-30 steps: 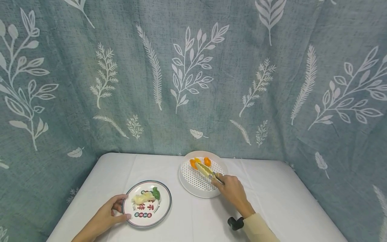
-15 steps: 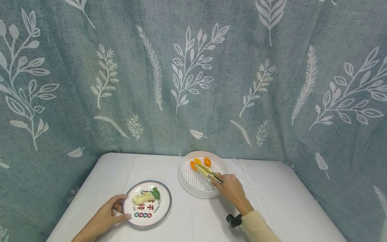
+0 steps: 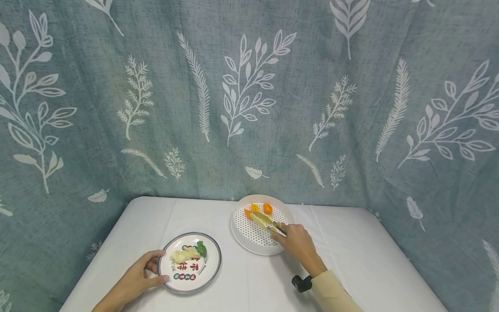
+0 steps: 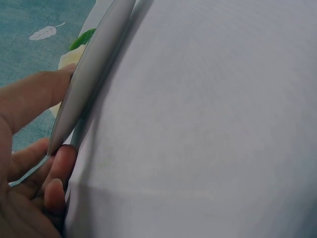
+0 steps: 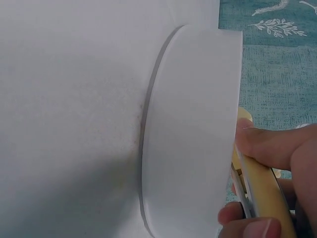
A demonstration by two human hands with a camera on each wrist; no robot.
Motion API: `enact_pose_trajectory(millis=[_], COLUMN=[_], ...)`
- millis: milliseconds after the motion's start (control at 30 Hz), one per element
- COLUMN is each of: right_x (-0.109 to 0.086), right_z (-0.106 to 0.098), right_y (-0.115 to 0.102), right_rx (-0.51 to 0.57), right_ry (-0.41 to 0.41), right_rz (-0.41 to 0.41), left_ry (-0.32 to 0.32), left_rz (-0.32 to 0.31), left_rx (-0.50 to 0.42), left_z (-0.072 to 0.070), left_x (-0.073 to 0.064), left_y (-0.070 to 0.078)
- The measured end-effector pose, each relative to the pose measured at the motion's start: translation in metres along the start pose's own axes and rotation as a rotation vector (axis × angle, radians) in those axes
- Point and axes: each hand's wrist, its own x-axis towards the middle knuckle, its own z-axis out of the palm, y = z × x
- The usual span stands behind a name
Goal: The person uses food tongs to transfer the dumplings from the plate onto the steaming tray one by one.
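Note:
My left hand [image 3: 134, 277] holds the left rim of a round white plate [image 3: 208, 268], thumb at the top edge and fingers by its underside in the left wrist view. A pale dumpling-like piece [image 3: 180, 256] and a green leafy piece [image 3: 201, 249] lie on this plate. With my right hand [image 3: 299, 245] I grip pale yellow tongs [image 3: 262, 219] over a round white steamer tray with holes [image 3: 257, 237]. The tongs' tips are at an orange piece [image 3: 248, 214]; whether they pinch it is unclear. A yellow piece [image 3: 255, 207] and another orange piece [image 3: 267, 209] lie nearby.
A white cloth covers the table [image 3: 234, 286]. Behind it and at both sides hangs a blue-green curtain [image 3: 280, 173] with white leaf prints. A black wrist-worn device [image 3: 302, 284] sits by the right sleeve [image 3: 333, 292].
The tongs' tips have shifted slightly left within the tray, and the orange piece there shows less behind them. The left hand and plate have stayed put.

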Motion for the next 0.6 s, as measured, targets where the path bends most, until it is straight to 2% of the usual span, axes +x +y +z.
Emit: enact_pose_trajectory(millis=[433,600], right_x=[-0.0045,-0.0083], right_z=[0.0001,-0.0013], right_y=[-0.0008,-0.0024], right_rx=[0.047,0.068], right_ry=[-0.02,0.003], right_rz=[0.061,0.038], left_ry=[-0.002,-0.012], left_rz=[0.015,0.015], left_rx=[0.004,-0.005], left_z=[-0.0003,-0.0014], left_x=[0.0009,0.0005], left_y=[-0.0007,-0.0004])
